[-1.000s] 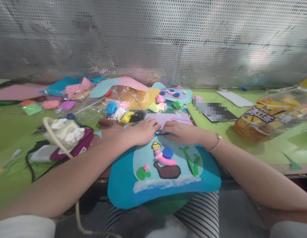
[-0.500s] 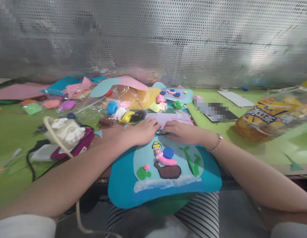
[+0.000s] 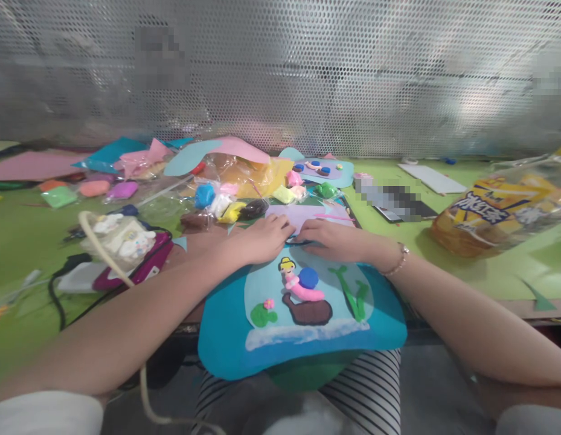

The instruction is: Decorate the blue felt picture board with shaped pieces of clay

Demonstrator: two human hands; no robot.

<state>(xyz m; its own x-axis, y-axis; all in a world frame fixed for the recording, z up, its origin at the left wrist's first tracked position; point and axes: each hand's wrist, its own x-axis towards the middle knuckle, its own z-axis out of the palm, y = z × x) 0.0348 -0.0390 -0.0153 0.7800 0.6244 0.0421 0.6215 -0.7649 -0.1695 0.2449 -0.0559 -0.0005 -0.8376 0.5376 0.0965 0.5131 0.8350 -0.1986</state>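
On the green counter lies your big blue picture, its near end poking out over your lap. A pale blue patch sits in the middle. Your left hand and right hand bend over its top; I can't tell how closed each grip is or what it holds. Lower down are a smeary white strip, tall green weeds, a brown blob, a pink snail with a round blue shell, and a tiny pink flower.
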